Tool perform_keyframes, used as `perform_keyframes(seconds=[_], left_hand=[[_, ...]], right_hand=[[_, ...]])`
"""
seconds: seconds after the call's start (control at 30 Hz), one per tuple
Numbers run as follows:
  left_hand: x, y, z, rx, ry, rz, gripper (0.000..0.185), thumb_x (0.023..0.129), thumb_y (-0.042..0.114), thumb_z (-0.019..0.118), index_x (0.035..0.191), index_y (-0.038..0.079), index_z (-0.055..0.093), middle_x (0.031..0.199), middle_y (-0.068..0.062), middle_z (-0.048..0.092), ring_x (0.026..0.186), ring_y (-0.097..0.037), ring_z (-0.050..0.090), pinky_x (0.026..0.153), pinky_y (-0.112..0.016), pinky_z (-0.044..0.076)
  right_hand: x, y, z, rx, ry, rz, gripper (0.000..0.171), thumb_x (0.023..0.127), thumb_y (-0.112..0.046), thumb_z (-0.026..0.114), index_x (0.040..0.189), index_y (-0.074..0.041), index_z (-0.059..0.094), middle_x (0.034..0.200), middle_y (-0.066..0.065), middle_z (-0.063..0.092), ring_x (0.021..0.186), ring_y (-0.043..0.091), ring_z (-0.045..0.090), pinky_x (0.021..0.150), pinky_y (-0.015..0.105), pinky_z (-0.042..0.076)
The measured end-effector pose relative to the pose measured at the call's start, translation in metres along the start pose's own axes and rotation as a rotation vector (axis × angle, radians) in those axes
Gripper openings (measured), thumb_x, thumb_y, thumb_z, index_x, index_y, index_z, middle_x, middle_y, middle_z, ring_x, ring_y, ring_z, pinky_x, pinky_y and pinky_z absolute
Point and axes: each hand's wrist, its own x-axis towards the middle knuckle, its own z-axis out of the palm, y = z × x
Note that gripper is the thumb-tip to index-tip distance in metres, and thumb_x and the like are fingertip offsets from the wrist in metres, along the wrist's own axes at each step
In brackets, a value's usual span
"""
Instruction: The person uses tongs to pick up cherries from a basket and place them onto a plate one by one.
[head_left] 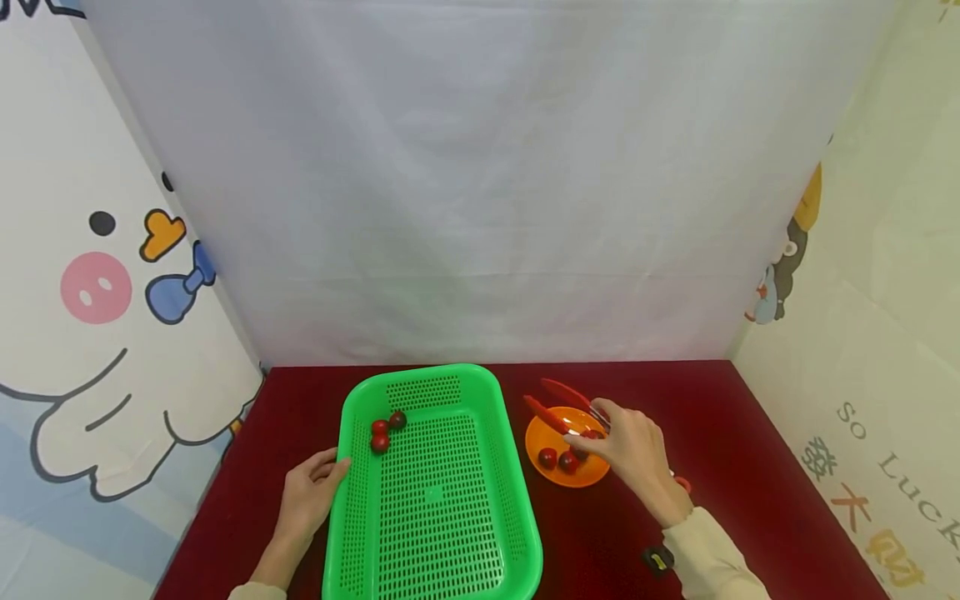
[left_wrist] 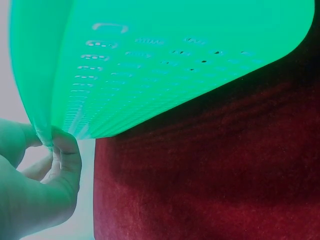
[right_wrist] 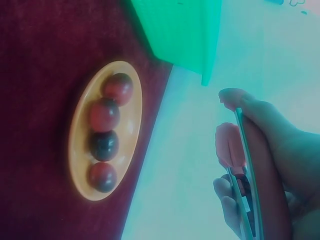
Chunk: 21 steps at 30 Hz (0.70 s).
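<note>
A green perforated basket (head_left: 435,533) sits on the dark red tabletop. Three small red tomatoes (head_left: 382,433) lie in its far left corner. My left hand (head_left: 333,471) grips the basket's left rim; in the left wrist view the left hand (left_wrist: 50,145) pinches the rim of the basket (left_wrist: 165,60) between thumb and fingers. My right hand (head_left: 596,437) holds red tongs (head_left: 558,404), whose tips stand apart and empty over an orange plate (head_left: 592,477). Several tomatoes (head_left: 558,458) lie on that plate. The right wrist view shows the plate (right_wrist: 77,150), its tomatoes (right_wrist: 105,135) and the tongs (right_wrist: 232,145).
White cloth hangs behind the table (head_left: 750,467). Cartoon-printed panels close off the left (head_left: 105,333) and right (head_left: 862,400) sides. Bare red cloth lies right of the plate and in front of it.
</note>
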Motion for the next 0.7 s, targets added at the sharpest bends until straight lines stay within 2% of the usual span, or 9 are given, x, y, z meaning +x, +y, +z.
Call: perform_keyframes(seconds=[0.17, 0.43, 0.6, 0.7], left_hand=[[0.000, 0.000, 0.000, 0.010, -0.008, -0.011, 0.046, 0.106, 0.022, 0.060, 0.144, -0.005, 0.055, 0.125, -0.026, 0.066, 0.111, -0.034, 0.066, 0.074, -0.024, 0.054], [0.000, 0.001, 0.001, 0.012, -0.009, -0.007, 0.046, 0.106, 0.021, 0.060, 0.144, -0.006, 0.055, 0.125, -0.027, 0.065, 0.112, -0.036, 0.065, 0.076, -0.026, 0.055], [0.000, 0.002, 0.001, 0.011, -0.008, -0.011, 0.047, 0.106, 0.022, 0.060, 0.144, -0.006, 0.054, 0.125, -0.027, 0.066, 0.113, -0.037, 0.065, 0.075, -0.025, 0.055], [-0.001, 0.002, 0.000, 0.012, -0.006, -0.018, 0.047, 0.106, 0.022, 0.060, 0.144, -0.006, 0.054, 0.125, -0.027, 0.065, 0.112, -0.037, 0.065, 0.074, -0.026, 0.055]], right_hand=[[0.004, -0.006, 0.003, 0.002, 0.008, -0.024, 0.059, 0.071, -0.041, 0.095, 0.109, -0.002, 0.074, 0.058, -0.008, 0.048, 0.049, 0.009, 0.033, 0.044, 0.026, 0.032], [0.008, -0.016, 0.009, -0.005, 0.005, -0.062, 0.056, 0.070, -0.039, 0.096, 0.106, -0.002, 0.074, 0.056, -0.008, 0.044, 0.049, 0.009, 0.032, 0.044, 0.024, 0.028], [0.011, -0.024, 0.013, -0.003, -0.021, -0.060, 0.055, 0.072, -0.039, 0.095, 0.108, -0.003, 0.074, 0.068, -0.002, 0.065, 0.052, 0.009, 0.040, 0.047, 0.025, 0.038], [0.014, -0.031, 0.015, 0.000, -0.037, -0.066, 0.054, 0.073, -0.040, 0.094, 0.108, -0.004, 0.074, 0.073, 0.002, 0.069, 0.054, 0.009, 0.043, 0.049, 0.025, 0.042]])
